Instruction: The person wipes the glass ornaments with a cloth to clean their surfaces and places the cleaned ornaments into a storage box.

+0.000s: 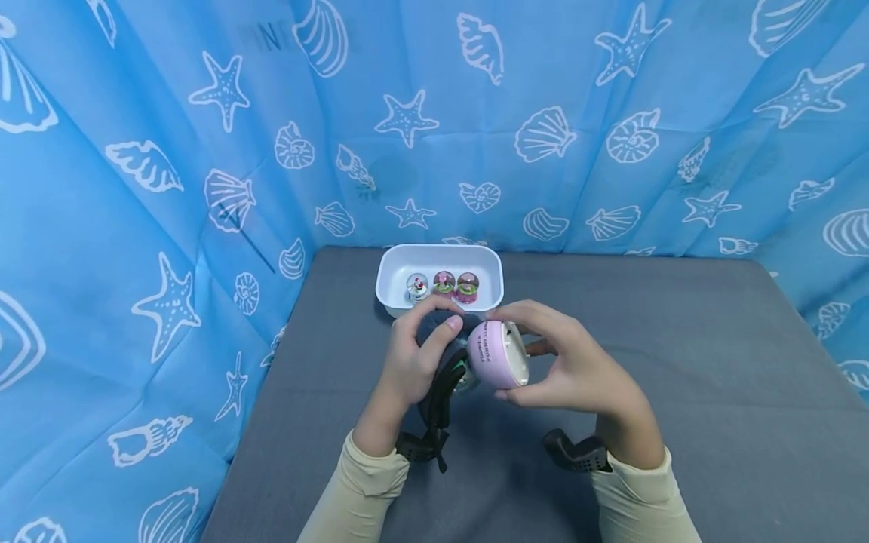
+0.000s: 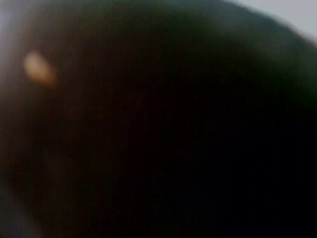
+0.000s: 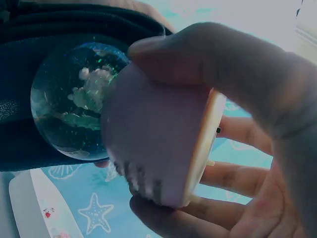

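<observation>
My right hand [image 1: 570, 362] grips a snow globe by its lilac base [image 1: 490, 353], thumb on one side and fingers on the other. The globe is tipped on its side. Its pale underside [image 1: 517, 353] faces right, and dark lettering runs along the base. In the right wrist view the clear dome [image 3: 74, 101] points left, with a small figure and glitter inside. My left hand [image 1: 414, 362] is beside the dome, thumb and index finger bent toward each other with nothing visible between them; its other fingers are hidden. The left wrist view is almost wholly dark.
Behind the hands stands a white tray [image 1: 494, 280] holding three small snow globes [image 1: 444, 283]. A black wrist camera [image 1: 441, 392] on the left arm overlaps the dome. The grey tabletop [image 1: 679, 339] ends at a blue seashell-print curtain [image 1: 421, 173].
</observation>
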The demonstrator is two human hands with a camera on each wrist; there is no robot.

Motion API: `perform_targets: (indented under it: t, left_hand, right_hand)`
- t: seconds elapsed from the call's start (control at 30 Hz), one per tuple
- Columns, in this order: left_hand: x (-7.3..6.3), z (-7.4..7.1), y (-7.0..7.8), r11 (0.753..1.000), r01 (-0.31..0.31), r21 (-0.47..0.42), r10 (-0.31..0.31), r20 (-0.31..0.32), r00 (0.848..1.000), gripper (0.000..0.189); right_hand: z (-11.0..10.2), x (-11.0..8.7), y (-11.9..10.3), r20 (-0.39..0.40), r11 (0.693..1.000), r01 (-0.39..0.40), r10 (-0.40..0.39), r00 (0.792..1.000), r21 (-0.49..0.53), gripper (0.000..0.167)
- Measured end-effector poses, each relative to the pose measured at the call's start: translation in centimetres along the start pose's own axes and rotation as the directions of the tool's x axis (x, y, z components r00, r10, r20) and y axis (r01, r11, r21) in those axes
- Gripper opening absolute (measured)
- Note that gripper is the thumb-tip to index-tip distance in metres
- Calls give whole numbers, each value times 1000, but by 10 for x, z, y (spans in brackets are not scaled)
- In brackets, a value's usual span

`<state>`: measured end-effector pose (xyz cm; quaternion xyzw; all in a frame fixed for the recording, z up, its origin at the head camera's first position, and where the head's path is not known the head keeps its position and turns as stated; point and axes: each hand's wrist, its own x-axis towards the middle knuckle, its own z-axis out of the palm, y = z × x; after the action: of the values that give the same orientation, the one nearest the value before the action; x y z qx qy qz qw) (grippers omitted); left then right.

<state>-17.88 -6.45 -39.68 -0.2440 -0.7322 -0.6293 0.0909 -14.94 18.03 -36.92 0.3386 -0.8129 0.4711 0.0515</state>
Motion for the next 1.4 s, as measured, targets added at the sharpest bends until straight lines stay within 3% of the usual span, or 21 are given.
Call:
perform_targets:
  t: [0.13, 0.33, 0.43, 0.6, 0.7, 0.83, 0.97, 1.03, 1.13, 1.2, 1.27, 1.4]
  left_hand:
    - [-1, -1, 1, 997, -71, -20, 71, -10, 997, 27]
    - [-4, 3, 8, 985, -171, -27, 165, -145, 976, 26]
    - [-5, 6, 11, 969, -247, -19, 238, -198, 951, 27]
    - [-3, 10, 12, 924, -380, 46, 378, -263, 888, 30]
    - [-2, 12, 9, 908, -414, 60, 411, -308, 858, 30]
    - [-2, 12, 5, 918, -397, 12, 372, -382, 846, 40]
    - [0, 11, 1, 918, -375, -129, 276, -470, 838, 63]
    - [2, 11, 0, 881, -397, -258, 224, -513, 829, 65]
    - [4, 14, 0, 794, -451, -407, 178, -554, 813, 50]
    - [4, 17, 2, 766, -470, -439, 169, -568, 806, 42]
    - [3, 18, 4, 785, -450, -426, 163, -559, 813, 44]
    - [1, 19, 8, 844, -341, -414, 92, -515, 852, 51]
  right_hand:
    - [2, 2, 4, -38, 1000, -12, 13, 999, 21, 87]
    - [6, 4, 9, -110, 999, -9, 14, 994, 46, 88]
    - [7, 5, 10, -129, 997, -4, 13, 992, 71, 87]
    - [10, 7, 9, -145, 986, -39, 63, 987, 164, 81]
    - [13, 9, 9, -156, 972, -61, 98, 983, 229, 78]
    - [18, 12, 9, -183, 947, -69, 131, 974, 312, 74]
    - [24, 16, 8, -215, 923, -64, 156, 964, 380, 73]
    - [28, 18, 9, -234, 918, -56, 159, 959, 393, 71]
    - [31, 20, 11, -266, 910, -38, 160, 950, 413, 68]
    - [32, 21, 12, -291, 898, -12, 154, 944, 439, 65]
    - [31, 22, 12, -312, 884, 17, 147, 939, 468, 63]
    - [28, 22, 13, -337, 869, 53, 134, 932, 493, 62]
